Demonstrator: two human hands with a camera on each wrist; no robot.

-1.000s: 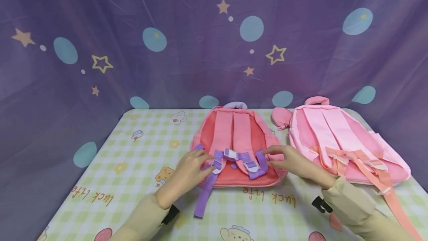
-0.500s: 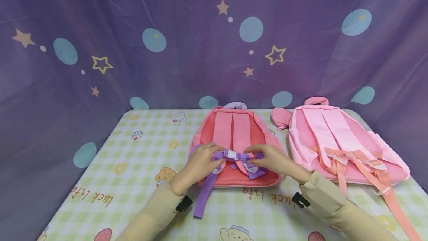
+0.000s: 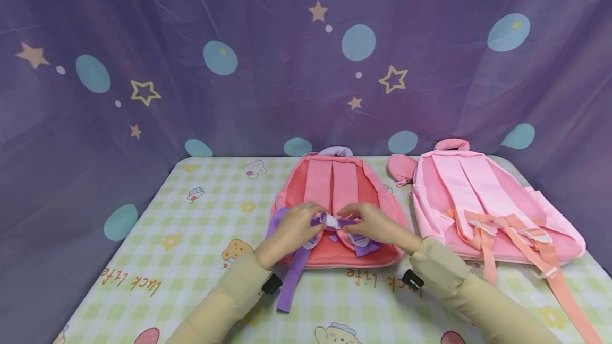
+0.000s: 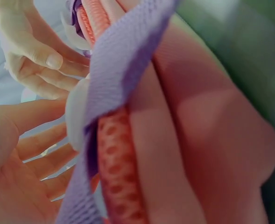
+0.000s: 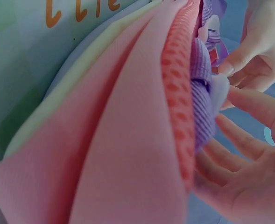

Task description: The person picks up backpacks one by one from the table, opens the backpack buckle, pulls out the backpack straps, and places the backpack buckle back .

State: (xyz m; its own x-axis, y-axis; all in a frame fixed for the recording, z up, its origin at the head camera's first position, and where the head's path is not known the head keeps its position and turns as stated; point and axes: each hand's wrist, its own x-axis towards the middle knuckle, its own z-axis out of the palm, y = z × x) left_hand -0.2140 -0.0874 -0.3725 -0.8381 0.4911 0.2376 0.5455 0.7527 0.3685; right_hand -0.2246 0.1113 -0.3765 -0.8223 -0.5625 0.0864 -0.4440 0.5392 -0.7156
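A coral-pink backpack lies straps up on the cloth. Across its shoulder straps runs a purple chest strap with a white buckle, which looks fastened. My left hand pinches the purple webbing just left of the buckle. On the buckle's other side my right hand pinches the webbing between thumb and fingers. The wrist views show both hands close together at the strap, partly hidden behind purple webbing and a white adjuster. Exact fingertip contact is hidden there.
A lighter pink backpack with orange straps lies on the right, a small round pink pouch beside it. A loose purple strap end trails toward the front. Green-checked cloth covers the table; a purple curtain hangs behind.
Both hands have come inward from the side straps to the chest strap, closing on either side of the white buckle. The backpacks stay where they were.
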